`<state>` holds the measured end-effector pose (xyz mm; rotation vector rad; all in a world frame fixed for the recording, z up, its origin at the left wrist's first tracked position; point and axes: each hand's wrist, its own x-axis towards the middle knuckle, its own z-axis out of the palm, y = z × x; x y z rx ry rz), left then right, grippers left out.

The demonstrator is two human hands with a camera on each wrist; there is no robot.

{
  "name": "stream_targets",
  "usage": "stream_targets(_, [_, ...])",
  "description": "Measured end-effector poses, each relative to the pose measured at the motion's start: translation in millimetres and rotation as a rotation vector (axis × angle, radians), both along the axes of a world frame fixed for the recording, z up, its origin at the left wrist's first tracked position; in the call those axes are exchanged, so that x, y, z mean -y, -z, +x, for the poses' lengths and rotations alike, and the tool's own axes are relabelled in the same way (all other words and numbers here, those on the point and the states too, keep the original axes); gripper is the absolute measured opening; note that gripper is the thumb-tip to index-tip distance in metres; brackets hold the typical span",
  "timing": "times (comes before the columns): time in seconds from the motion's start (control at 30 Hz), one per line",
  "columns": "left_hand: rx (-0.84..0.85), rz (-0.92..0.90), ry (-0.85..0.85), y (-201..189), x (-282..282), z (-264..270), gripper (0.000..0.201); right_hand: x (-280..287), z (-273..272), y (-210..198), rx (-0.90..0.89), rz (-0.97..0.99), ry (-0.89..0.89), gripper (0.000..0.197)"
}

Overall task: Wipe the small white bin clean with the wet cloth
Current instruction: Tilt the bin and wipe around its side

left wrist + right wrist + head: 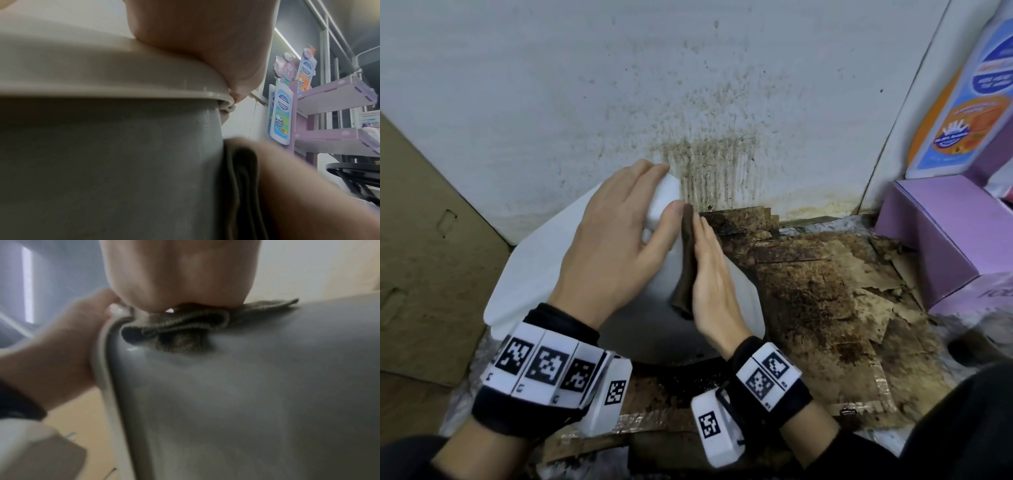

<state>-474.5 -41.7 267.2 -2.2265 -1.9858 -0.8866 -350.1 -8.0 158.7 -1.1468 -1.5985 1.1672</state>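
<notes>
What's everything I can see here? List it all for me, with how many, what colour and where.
Bin: one, white, tilted on the floor by the wall, between the hands.
Cloth: one, dark brown, pressed flat on the bin's side.
Wall: one, white, brown-spattered behind the bin.
Cardboard sheets: several, brown, stained, on the floor at right.
Cardboard panel: one, tan, far left.
Display stand: one, lilac, far right.
Wristbands: two, black with white tags.
Left hand: one, holding the bin's rim.
Right hand: one, flat on the cloth.
</notes>
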Motion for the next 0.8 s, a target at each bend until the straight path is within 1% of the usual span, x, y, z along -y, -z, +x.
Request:
stream_targets(0.07, [0.001,-0.004,0.009,0,0,3,0.056,2,-4,-18,-0.065,0.020,-0.068,0.056])
stream_targets(0.13, [0.014,-0.011,0.005,0,0,1,0.057,5,-4,-23,-0.046,0.080,-0.118,0.053])
stream_targets(0.23, [0.023,-0.015,0.006,0,2,-3,0.057,5,3,-3,-0.027,0.203,-0.090,0.052])
stream_targets(0.3, [0.033,-0.017,0.003,0,3,-7,0.056,1,13,22,0.003,0.216,-0.046,0.053])
stream_targets(0.37, [0.041,-0.008,-0.001,-1,3,-13,0.055,-3,29,53,0.048,0.145,0.014,0.054])
stream_targets(0.43, [0.054,0.002,-0.007,-1,4,-17,0.054,-4,48,84,0.088,0.016,0.086,0.055])
stream_targets(0.53, [0.059,-0.005,-0.004,-1,5,-17,0.055,-7,67,110,0.111,-0.179,0.158,0.051])
stream_targets(0.6, [0.037,-0.004,0.000,0,5,-15,0.055,-9,67,111,0.121,-0.246,0.171,0.050])
stream_targets(0.67, [0.023,0.001,-0.006,0,4,-16,0.055,-10,62,105,0.123,-0.264,0.178,0.051])
stream_targets(0.8, [0.021,0.006,-0.016,0,2,-18,0.054,-10,43,77,0.121,-0.210,0.187,0.052])
